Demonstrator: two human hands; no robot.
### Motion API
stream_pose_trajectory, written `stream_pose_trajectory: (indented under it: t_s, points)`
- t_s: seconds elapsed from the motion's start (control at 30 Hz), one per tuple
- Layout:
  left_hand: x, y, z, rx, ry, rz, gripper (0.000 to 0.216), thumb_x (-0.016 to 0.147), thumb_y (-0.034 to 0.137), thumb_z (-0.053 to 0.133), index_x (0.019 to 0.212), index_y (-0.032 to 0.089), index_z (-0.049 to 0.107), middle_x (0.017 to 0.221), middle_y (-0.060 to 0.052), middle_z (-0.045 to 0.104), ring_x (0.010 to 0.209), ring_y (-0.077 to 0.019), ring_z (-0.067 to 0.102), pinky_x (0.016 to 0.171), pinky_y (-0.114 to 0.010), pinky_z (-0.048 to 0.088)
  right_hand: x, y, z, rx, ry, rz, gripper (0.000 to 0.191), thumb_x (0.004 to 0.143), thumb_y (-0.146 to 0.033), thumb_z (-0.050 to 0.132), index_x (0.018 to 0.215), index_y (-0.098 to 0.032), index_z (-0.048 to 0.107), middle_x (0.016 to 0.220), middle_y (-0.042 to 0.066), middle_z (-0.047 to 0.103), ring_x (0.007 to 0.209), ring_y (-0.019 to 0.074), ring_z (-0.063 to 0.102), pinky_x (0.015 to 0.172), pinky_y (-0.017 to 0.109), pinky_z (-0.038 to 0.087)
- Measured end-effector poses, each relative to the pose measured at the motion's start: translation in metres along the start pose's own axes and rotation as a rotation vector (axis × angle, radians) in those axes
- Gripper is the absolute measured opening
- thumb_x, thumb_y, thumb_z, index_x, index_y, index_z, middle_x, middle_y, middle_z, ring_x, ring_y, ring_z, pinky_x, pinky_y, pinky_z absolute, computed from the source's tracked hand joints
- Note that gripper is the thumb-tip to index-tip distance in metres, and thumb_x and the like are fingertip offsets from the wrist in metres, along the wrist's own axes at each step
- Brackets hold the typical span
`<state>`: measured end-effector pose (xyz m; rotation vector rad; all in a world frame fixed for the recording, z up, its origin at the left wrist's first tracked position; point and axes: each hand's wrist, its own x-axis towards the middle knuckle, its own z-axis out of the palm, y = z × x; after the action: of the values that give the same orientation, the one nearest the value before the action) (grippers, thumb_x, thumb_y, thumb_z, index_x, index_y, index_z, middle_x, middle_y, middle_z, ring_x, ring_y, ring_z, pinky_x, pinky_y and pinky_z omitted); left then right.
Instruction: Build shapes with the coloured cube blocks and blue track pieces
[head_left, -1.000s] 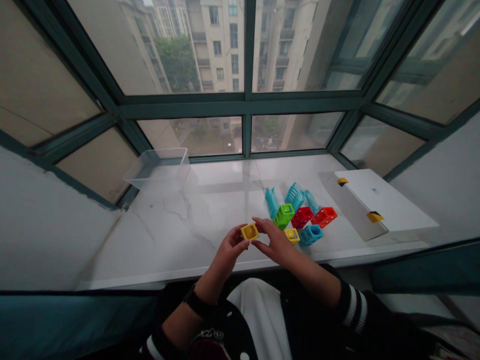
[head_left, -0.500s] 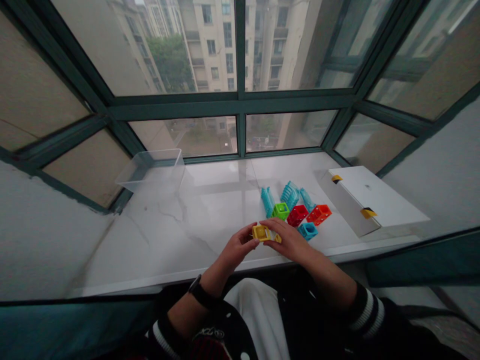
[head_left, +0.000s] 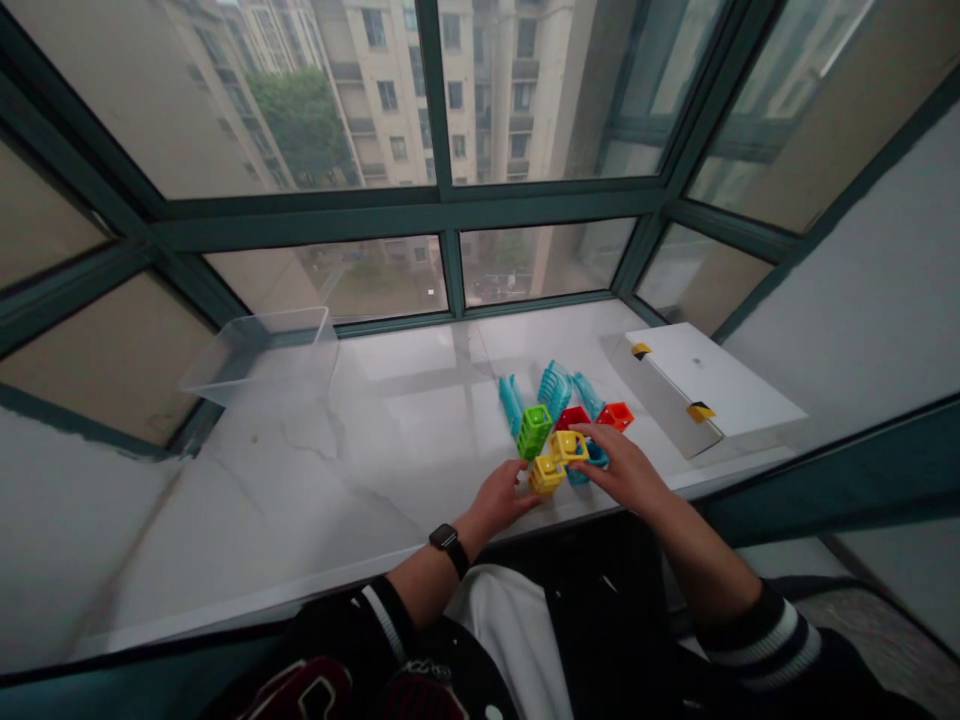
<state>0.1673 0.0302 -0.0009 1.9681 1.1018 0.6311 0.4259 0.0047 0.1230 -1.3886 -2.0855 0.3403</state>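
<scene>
Two hollow yellow building blocks meet at their edges; whether they are joined, I cannot tell. My left hand (head_left: 506,496) has thumb and finger at the left side of the lower yellow block (head_left: 546,476). My right hand (head_left: 624,470) grips the upper yellow block (head_left: 568,447) from the right. Just behind them stands a green block (head_left: 535,431). Red block (head_left: 573,416) and orange-red block (head_left: 616,415) lie farther back, the first partly covered. A blue block (head_left: 597,453) is largely hidden behind my right fingers.
Several translucent blue curved pieces (head_left: 555,388) lie behind the blocks. A clear plastic bin (head_left: 262,365) stands at the left on the white marble-look sill (head_left: 390,430). At the right is a white box (head_left: 712,380) with yellow-black tabs. Green-framed windows (head_left: 450,270) close off the back.
My hands have moved right with the yellow blocks, closer to the coloured blocks. Both yellow blocks now show clearly, one above the other. The camera view has turned slightly right.
</scene>
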Motion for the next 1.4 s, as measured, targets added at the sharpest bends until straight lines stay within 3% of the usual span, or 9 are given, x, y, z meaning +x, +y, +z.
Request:
stream_pose_trajectory:
  t_s: [0.2, 0.5, 1.1, 1.4]
  points:
    - [0.002, -0.002, 0.015, 0.064, 0.021, 0.016, 0.052, 0.085, 0.041, 0.078, 0.131, 0.022, 0.062, 0.127, -0.011, 0.071, 0.114, -0.0293, 0.066, 0.101, -0.044, 0.052, -0.001, 0.005, 0.005, -0.001, -0.040, 0.008, 0.049, 0.090, -0.034, 0.074, 0.138, -0.027, 0.062, 0.132, 0.010, 0.071, 0.122, 0.0315, 0.066, 0.108, 0.052, 0.052]
    - [0.003, -0.012, 0.021, 0.091, 0.020, -0.015, 0.045, 0.089, 0.040, 0.075, 0.131, 0.024, 0.064, 0.123, -0.008, 0.073, 0.101, -0.0243, 0.069, 0.091, -0.036, 0.055, 0.003, 0.006, 0.015, 0.004, -0.129, 0.003, 0.052, 0.088, -0.027, 0.077, 0.138, -0.026, 0.062, 0.134, 0.009, 0.071, 0.124, 0.0309, 0.065, 0.109, 0.052, 0.051]
    - [0.003, -0.008, 0.019, 0.094, 0.010, -0.008, 0.044, 0.090, 0.040, 0.074, 0.131, 0.025, 0.064, 0.125, -0.007, 0.073, 0.106, -0.0253, 0.068, 0.094, -0.037, 0.054, 0.004, 0.010, 0.022, 0.007, -0.197, -0.037, 0.056, 0.087, -0.028, 0.079, 0.140, -0.027, 0.061, 0.133, 0.010, 0.071, 0.124, 0.0307, 0.065, 0.108, 0.052, 0.050]
    - [0.003, -0.008, 0.020, 0.091, 0.007, -0.019, 0.043, 0.090, 0.039, 0.074, 0.130, 0.025, 0.064, 0.125, -0.008, 0.072, 0.105, -0.0248, 0.067, 0.093, -0.037, 0.053, 0.003, 0.011, 0.030, -0.099, -0.223, -0.019, 0.061, 0.082, -0.025, 0.081, 0.140, -0.023, 0.058, 0.138, 0.012, 0.069, 0.126, 0.0337, 0.063, 0.110, 0.056, 0.046]
